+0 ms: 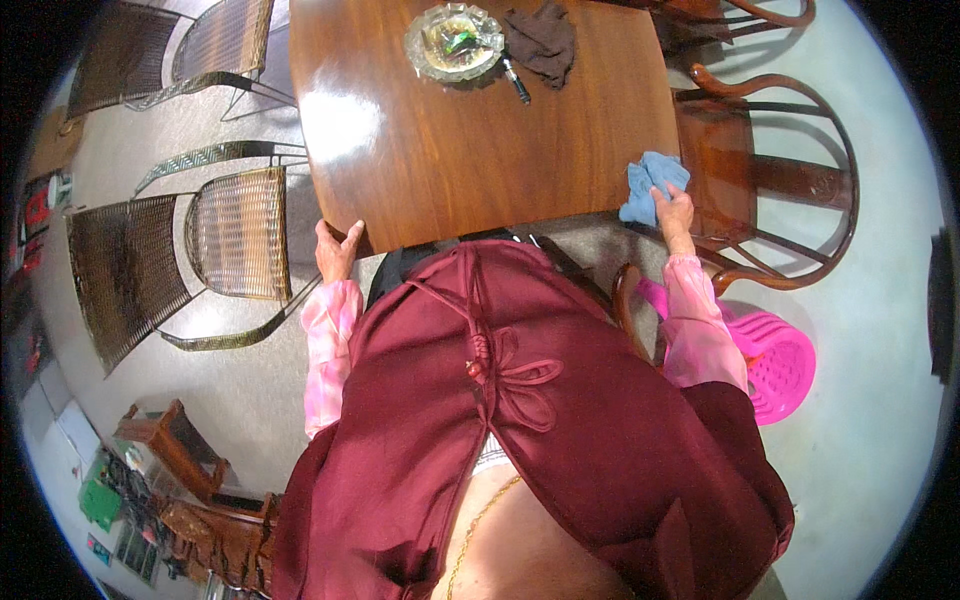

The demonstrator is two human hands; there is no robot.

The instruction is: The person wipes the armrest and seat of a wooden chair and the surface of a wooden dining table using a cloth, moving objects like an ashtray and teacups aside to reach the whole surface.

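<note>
My right hand (675, 212) grips a crumpled light-blue cloth (649, 180) at the near right corner of a polished wooden table (465, 157). The cloth lies over that corner, part of it past the edge. My left hand (339, 247) rests on the table's near left corner, thumb and fingers spread, with nothing held in it. Farther up the tabletop sits a clear glass ashtray (454, 66) with brownish contents and a green item inside. Beside it lie a dark brown cloth (546, 43) and a small black-and-silver pen-like object (517, 82).
Woven wicker chairs (236, 232) stand to the left of the table. A wooden armchair (720, 165) is close by the right edge. Behind my right arm there is a pink plastic slotted stool or basket (780, 360). Wooden furniture (180, 450) stands at lower left.
</note>
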